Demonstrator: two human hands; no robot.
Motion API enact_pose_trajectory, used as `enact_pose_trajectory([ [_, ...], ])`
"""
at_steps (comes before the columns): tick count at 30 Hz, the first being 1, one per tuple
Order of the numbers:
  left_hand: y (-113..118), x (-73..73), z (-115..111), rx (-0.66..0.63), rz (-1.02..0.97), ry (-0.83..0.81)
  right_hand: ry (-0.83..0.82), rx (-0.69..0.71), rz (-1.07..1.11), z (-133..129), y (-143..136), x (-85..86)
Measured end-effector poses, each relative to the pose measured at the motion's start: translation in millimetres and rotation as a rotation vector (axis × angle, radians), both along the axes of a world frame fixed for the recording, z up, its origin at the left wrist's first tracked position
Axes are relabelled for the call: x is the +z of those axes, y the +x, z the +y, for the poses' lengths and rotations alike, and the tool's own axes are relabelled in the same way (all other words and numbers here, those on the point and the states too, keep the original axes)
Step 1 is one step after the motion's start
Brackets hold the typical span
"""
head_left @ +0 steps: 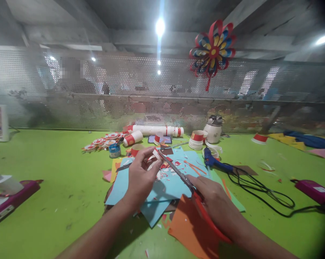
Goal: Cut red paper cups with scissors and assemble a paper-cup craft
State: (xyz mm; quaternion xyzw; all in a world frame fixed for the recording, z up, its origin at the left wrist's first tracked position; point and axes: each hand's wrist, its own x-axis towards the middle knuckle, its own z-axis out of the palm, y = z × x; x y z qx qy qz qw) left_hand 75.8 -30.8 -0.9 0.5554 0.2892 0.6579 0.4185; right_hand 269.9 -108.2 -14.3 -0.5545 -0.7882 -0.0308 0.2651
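My left hand (143, 175) pinches a small red and white paper piece (157, 154) between thumb and fingers. In my right hand (213, 196) is a pair of scissors (182, 177) with red handles, its blades pointing up and left so that the tips meet the paper piece. Whether the blades are fully closed I cannot tell. Beneath both hands lie light blue paper sheets (119, 190), strewn with red and white scraps (165, 175). Orange paper (191, 230) sticks out under the scissors' handles.
A blue glue gun (216, 160) with a black cord lies at right. White and red paper cups (196, 140), a jug (213, 130), a long white roll (154, 130) and a small blue jar (114, 150) stand behind. Purple power strips (317, 190) sit either side. A paper flower (213, 52) hangs above.
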Motion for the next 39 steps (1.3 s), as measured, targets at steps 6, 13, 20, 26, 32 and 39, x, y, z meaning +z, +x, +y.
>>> enact_pose_trajectory([
  [6, 0.8, 1.7, -2.3, 0.001, 0.009, 0.0, -0.022, 0.012, 0.032, -0.9, -1.6, -1.5],
  [13, -0.8, 5.1, -3.8, 0.008, 0.009, -0.048, -0.02, -0.008, 0.197, 9.3, 6.6, 0.8],
  [20, -3.2, 8.0, -5.0, -0.033, -0.019, -0.084, -0.069, -0.098, 0.302, 35.2, 23.3, -13.0],
  [26, -5.6, 4.5, 1.8, -0.157, -0.175, -0.218, -0.111, -0.075, 0.346, 36.8, 20.3, -10.3],
  [32, -10.6, 4.0, 12.5, -0.403, -0.484, -0.453, -0.149, -0.098, 0.353, 42.1, 19.5, -13.1],
  [39, -14.9, 3.8, 18.6, -0.436, -0.576, -0.508, -0.171, -0.109, 0.352, 42.9, 17.3, -15.0],
])
